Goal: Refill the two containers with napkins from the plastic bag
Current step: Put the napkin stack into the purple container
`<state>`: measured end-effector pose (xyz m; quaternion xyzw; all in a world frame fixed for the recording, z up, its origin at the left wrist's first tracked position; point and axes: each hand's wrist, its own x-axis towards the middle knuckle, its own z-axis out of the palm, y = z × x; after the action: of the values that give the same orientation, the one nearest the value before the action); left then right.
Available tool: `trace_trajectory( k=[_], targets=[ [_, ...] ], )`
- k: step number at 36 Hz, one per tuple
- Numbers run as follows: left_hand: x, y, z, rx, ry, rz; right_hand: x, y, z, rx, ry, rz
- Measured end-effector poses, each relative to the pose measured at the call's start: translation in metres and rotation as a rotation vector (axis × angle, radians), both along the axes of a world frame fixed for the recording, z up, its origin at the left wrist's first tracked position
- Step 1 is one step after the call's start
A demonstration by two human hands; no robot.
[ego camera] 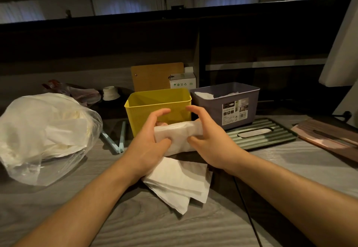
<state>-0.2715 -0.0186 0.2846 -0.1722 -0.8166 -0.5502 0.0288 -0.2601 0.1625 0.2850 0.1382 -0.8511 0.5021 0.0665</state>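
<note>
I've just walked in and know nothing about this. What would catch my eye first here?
Probably the two hands, left hand and right hand, gripping a folded stack of white napkins in the middle, just in front of a bright yellow container. To its right stands a grey container with some napkins inside, and a bulging plastic bag lies far left.

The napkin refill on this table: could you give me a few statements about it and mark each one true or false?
1. Both hands, left hand and right hand, grip one napkin stack. True.
2. The yellow container is on the right of the purple container. False: it is on its left.
3. The plastic bag lies at the left. True.
4. The purple container holds no paper. False: white paper shows inside.
</note>
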Motion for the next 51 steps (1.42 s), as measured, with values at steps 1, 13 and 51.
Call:
trace_trajectory(
  k=[1, 13, 51],
  targets=[
    [-0.001, -0.001, -0.001, 0.007, -0.005, -0.009, 0.000, 0.001, 0.000, 0.032, -0.008, 0.017],
    [-0.007, -0.014, -0.004, 0.001, -0.023, 0.085, 0.014, 0.008, 0.022, 0.420, 0.360, -0.072],
    [-0.007, -0.016, 0.003, 0.180, -0.229, 0.035, 0.006, 0.010, 0.011, 0.267, 0.277, 0.009]
  ],
)
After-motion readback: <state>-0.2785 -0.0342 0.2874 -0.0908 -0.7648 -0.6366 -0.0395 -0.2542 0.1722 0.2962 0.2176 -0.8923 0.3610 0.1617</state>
